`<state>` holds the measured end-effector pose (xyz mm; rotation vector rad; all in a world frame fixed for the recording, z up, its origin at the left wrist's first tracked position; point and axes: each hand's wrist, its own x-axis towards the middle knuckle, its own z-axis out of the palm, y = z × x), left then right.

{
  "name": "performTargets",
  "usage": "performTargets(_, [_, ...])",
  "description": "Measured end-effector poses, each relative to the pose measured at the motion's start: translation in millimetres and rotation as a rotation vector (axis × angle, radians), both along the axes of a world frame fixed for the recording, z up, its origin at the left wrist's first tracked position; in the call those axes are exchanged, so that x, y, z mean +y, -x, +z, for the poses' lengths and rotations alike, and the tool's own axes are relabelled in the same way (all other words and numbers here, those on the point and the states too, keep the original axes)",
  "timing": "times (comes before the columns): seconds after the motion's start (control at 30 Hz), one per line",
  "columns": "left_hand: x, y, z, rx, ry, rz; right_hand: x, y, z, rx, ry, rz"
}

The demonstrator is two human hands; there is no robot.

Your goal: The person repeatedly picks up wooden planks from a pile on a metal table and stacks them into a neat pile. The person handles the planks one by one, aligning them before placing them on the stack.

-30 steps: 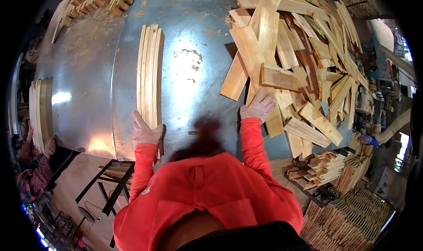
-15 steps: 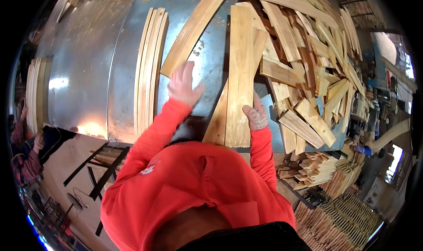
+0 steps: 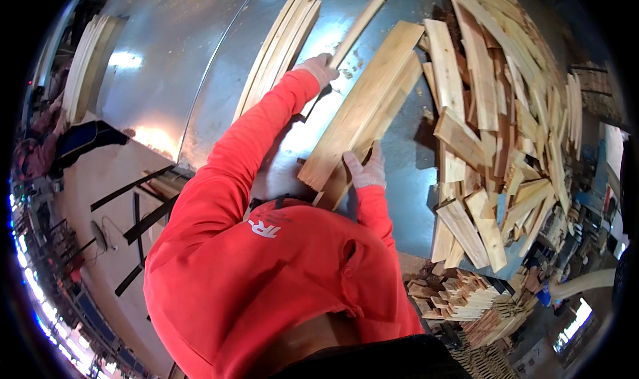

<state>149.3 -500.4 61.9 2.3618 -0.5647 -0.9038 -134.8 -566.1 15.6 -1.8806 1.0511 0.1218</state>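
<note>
My left hand (image 3: pixel 319 70) is closed around the near end of a wooden board (image 3: pixel 366 20), which now stands on its narrow edge. Just left of that hand lies a row of several boards (image 3: pixel 283 42) set side by side. A wide pale board (image 3: pixel 359 102) slants across the table in front of me, partly covering another board (image 3: pixel 391 102). My right hand (image 3: pixel 368 171) grips the edge of these boards near their closer end, thumb and fingers on either side. Its exact grip on the lower board is partly hidden.
A heap of loose boards (image 3: pixel 476 119) covers the right of the metal table (image 3: pixel 406 199). Another board stack (image 3: pixel 90 62) stands at the far left, near another person's arm (image 3: pixel 50 136). Stacked wood (image 3: pixel 459 296) sits below the table's right side.
My left hand has closed on the board it was reaching for, and that board has turned onto its edge. The wide board under my right hand has swung to a slant, away from the heap.
</note>
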Motion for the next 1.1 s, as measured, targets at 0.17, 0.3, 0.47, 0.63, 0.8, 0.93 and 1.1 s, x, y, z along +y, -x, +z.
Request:
performTargets(0.17, [49.2,35.7,-61.4,1.097,0.811,0.603,24.9,-27.3,17.4,0.409,0.348,0.064])
performTargets(0.3, [51.2,59.6,-36.8,0.513,0.345,0.373,12.0,-43.2,43.2,0.404,0.066,-0.144])
performTargets(0.47, [46.6,60.2,-59.8,0.055,-0.010,0.252,-34.0,-24.2,-76.7,0.067,-0.016,-0.113])
performTargets(0.63, [59.4,126.0,3.9,-0.272,-0.457,-0.108,23.2,-26.0,0.3,0.137,0.272,-0.092])
performTargets(0.8, [74.6,142.1,-15.1,-0.323,-0.502,-0.208,75.2,-6.0,12.3,0.331,0.376,0.302])
performTargets(0.93, [71.0,144.5,-10.4,-0.252,-0.482,-0.147,67.1,3.5,11.3,0.326,0.312,0.181])
performTargets(1.1, [69.3,158.0,-12.4,-0.378,-0.573,-0.241,84.1,4.6,13.3,0.245,0.343,0.310])
